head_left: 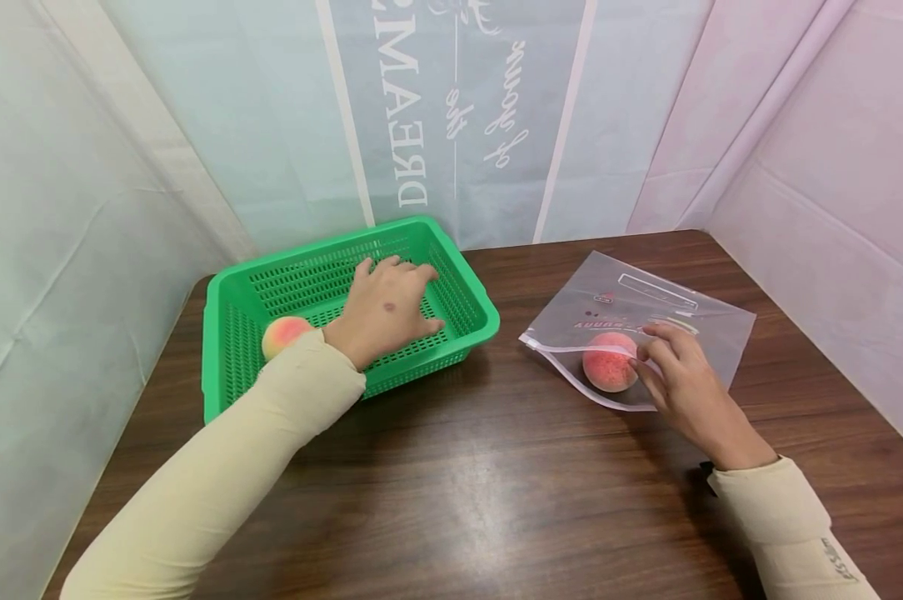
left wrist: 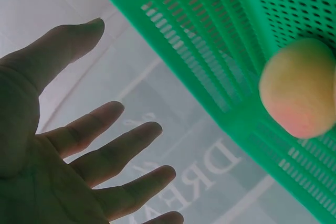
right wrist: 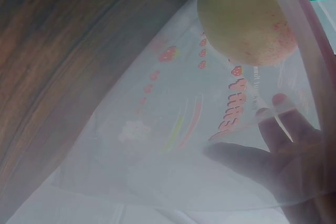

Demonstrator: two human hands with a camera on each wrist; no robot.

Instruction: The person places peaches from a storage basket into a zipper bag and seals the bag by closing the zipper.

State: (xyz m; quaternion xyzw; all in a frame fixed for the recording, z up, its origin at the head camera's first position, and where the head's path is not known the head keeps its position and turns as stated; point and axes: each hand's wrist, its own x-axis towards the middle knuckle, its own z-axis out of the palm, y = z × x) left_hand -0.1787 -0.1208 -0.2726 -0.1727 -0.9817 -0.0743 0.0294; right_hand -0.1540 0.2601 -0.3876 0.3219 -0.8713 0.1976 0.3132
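My left hand hovers over the green basket with its fingers spread and nothing held. A yellow-pink peach lies at the basket's left, partly behind my left forearm. In the left wrist view the fingers are apart from that peach. My right hand pinches the upper lip of a clear zip bag that lies on the table. Just inside its mouth sits a reddish peach. Through the film in the right wrist view, the same peach shows above my right hand.
A dark wood table carries the basket at left and the bag at right. Behind it hangs a pale cloth with white lettering. White cloth walls close in both sides. The bag's slider is at its left corner.
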